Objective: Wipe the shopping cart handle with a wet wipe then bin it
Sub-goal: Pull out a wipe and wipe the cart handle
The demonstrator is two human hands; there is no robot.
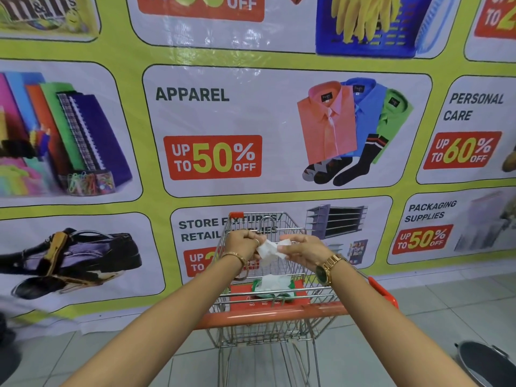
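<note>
You are holding both arms out over the silver wire shopping cart (282,277), hands raised above its basket and well above the orange plastic cart handle (268,315), which is running across under your forearms, untouched; your left hand (242,243) is pinching the left edge of the crumpled white wet wipe (269,250), fingers curled closed around it, a ring and a thin gold bracelet showing; your right hand (300,248) is gripping the wipe's right edge between thumb and fingertips, a gold wristwatch (328,268) sitting on that wrist; the wipe is hanging stretched and creased between the two hands, in the air, touching nothing else; below it, a green-and-white wipes packet (272,284) is lying on the orange child-seat flap (240,296) inside the cart, a white sheet poking out of its top; the cart is standing on pale grey floor tiles (418,300), facing a large yellow-green printed sale banner (212,127) reading APPAREL, UP TO 50% OFF; a dark round bin (485,361) is showing at the lower right corner, well apart from the cart, only partly in frame.
</note>
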